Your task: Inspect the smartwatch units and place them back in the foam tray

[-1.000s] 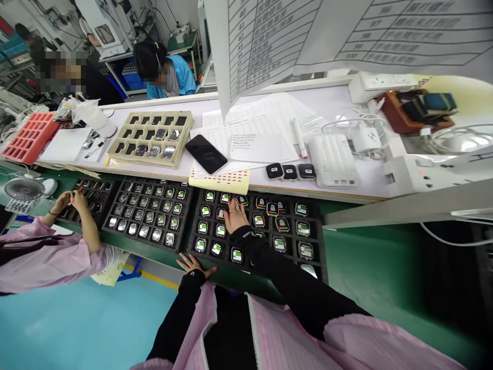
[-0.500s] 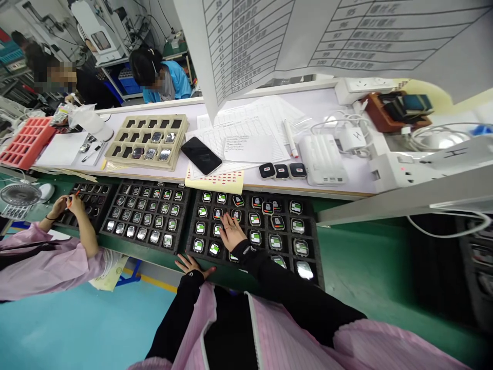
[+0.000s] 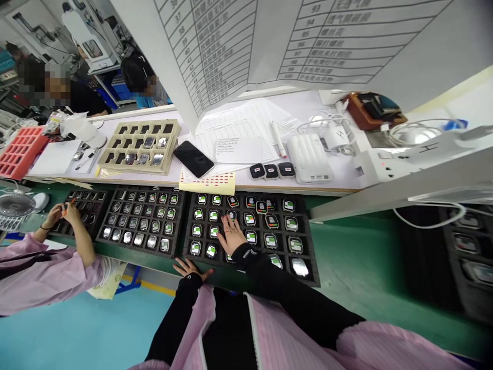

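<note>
Right hand (image 3: 231, 235) is reaching over the black foam tray (image 3: 313, 272), fingers spread and half open, fingertips (image 3: 230, 220) touching the square watch modules (image 3: 231, 216); whether it is gripping one cannot be told. Left hand (image 3: 188, 268) is lying open and empty on the green bench (image 3: 227, 277) at the tray's near edge. Bare green bench runs right of the tray. A white shelf (image 3: 308, 188) is bordering the far side, bearing a black phone (image 3: 193, 159). The tray is holding modules with green-and-white screens in rows; a second tray (image 3: 140, 252) of silver-faced modules is sitting just left.
</note>
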A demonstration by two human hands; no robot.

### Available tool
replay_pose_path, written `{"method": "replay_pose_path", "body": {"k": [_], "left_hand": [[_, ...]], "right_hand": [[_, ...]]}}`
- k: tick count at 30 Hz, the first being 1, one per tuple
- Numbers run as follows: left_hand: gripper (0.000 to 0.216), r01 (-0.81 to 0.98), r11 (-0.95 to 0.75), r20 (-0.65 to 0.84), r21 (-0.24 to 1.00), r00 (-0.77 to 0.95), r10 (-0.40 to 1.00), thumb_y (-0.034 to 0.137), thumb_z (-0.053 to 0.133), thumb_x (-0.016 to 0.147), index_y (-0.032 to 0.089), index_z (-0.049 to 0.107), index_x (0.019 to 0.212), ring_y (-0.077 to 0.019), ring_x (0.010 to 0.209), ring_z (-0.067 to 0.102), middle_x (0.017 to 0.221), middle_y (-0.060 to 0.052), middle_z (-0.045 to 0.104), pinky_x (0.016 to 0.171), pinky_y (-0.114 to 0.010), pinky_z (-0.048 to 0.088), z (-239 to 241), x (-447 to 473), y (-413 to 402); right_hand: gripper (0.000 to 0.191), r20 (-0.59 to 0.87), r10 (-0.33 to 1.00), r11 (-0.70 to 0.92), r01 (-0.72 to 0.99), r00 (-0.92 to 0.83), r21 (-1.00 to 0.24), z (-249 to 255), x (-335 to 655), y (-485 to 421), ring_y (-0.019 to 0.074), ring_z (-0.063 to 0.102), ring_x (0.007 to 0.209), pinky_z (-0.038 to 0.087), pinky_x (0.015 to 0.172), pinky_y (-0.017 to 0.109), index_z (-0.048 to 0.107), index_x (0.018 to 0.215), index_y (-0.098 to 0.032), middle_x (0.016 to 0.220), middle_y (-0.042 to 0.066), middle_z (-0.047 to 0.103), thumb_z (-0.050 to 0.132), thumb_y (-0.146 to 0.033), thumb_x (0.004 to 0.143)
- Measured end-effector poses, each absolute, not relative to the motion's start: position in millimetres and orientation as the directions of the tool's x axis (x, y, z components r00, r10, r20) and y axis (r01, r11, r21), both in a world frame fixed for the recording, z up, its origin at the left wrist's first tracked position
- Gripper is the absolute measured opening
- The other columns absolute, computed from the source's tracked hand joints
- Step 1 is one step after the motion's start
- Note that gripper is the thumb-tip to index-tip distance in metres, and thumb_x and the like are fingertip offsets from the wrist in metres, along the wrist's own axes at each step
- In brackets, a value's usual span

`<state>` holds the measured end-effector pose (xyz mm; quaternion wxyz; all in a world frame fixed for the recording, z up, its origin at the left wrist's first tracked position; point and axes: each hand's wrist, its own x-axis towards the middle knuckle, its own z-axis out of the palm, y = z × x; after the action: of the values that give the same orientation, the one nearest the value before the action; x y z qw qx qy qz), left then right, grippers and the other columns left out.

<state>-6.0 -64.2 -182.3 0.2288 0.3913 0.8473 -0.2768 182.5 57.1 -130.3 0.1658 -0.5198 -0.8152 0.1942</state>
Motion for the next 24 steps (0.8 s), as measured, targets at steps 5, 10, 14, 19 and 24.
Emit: {"method": "replay_pose_path", "body": {"k": [5, 10, 14, 19, 24], "left_hand": [[0.142, 0.794, 0.525, -0.602, -0.305, -0.588, 0.54, 0.091, 0.049, 0.046, 0.0, 0.012, 0.149, -0.0525, 0.137, -0.016, 0.154, -0.029, -0.013, 0.113, -0.057, -0.01, -186, -8, -64], [0.143, 0.795, 0.507, -0.605, -0.332, -0.592, 0.532, 0.092, 0.048, 0.044, 0.0, 0.013, 0.148, -0.0517, 0.137, -0.018, 0.154, -0.03, -0.012, 0.113, -0.056, -0.012, -184, -6, -60], [0.142, 0.789, 0.506, -0.604, -0.348, -0.602, 0.522, 0.092, 0.046, 0.046, 0.001, 0.013, 0.149, -0.0531, 0.137, -0.015, 0.154, -0.029, -0.012, 0.114, -0.057, -0.008, -183, -6, -59], [0.142, 0.785, 0.506, -0.597, -0.358, -0.609, 0.522, 0.091, 0.047, 0.045, 0.0, 0.013, 0.149, -0.0525, 0.138, -0.014, 0.155, -0.027, -0.008, 0.113, -0.058, -0.009, -185, -6, -59], [0.135, 0.757, 0.544, -0.559, -0.362, -0.643, 0.523, 0.089, 0.052, 0.042, 0.013, 0.024, 0.15, -0.0461, 0.142, -0.01, 0.159, -0.015, 0.001, 0.116, -0.051, -0.006, -187, -7, -59]], "right_hand": [[0.071, 0.146, 0.944, 0.328, 0.811, -0.294, -0.485, -136, 203, 47, 0.032, 0.019, 0.142, 0.023, 0.114, 0.054, 0.006, 0.147, 0.009, 0.14, 0.027, 0.043, 0.03, -0.036, 0.098], [0.073, 0.101, 0.942, 0.33, 0.827, -0.32, -0.454, -136, 212, 46, 0.0328, 0.021, 0.141, 0.022, 0.115, 0.052, 0.02, 0.144, 0.012, 0.139, 0.029, 0.043, 0.03, -0.043, 0.098], [0.073, 0.08, 0.949, 0.305, 0.834, -0.303, -0.46, -133, 215, 56, 0.031, 0.019, 0.142, 0.021, 0.116, 0.051, 0.025, 0.142, 0.012, 0.139, 0.028, 0.044, 0.028, -0.046, 0.097], [0.071, 0.034, 0.979, 0.192, 0.865, -0.2, -0.463, -126, 223, 85, 0.0315, 0.019, 0.142, 0.019, 0.116, 0.05, 0.029, 0.141, 0.013, 0.142, 0.026, 0.04, 0.026, -0.044, 0.097], [0.069, -0.043, 0.982, 0.146, 0.89, -0.183, -0.433, -119, 225, 112, 0.0321, 0.022, 0.141, 0.02, 0.116, 0.048, 0.03, 0.141, 0.013, 0.143, 0.027, 0.039, 0.033, -0.04, 0.096]]}}
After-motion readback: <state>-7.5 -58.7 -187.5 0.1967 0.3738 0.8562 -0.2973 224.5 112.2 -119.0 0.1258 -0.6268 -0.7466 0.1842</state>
